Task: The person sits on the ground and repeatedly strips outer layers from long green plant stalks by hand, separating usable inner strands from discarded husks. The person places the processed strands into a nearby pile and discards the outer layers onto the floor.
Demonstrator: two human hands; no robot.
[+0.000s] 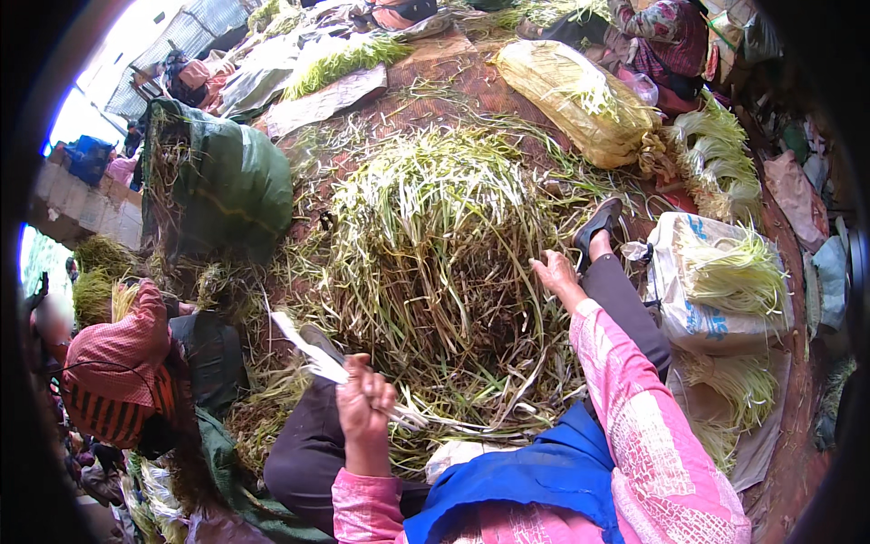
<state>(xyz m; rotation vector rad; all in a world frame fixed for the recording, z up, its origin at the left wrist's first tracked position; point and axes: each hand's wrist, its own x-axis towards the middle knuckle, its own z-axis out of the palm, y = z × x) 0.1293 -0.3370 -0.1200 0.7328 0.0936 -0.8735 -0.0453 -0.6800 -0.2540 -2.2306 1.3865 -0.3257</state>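
Observation:
My left hand is closed around a small bunch of white stalks, which look like blanched chives. Their flat white ends point up and left, while thinner ends stick out to the right of the fist. My right hand is held out with its fingers apart and nothing visible in it, at the right side of a big heap of chive-like stalks. Pale green-white leaves cover the heap's top; brown, withered stems hang down its near face. Whether the right fingertips touch the heap I cannot tell.
A stuffed green sack stands left, a yellow woven sack lies behind right. Beside my right leg, a white sack bears a pale stalk bundle. A person in pink bends at left; another person sits back right.

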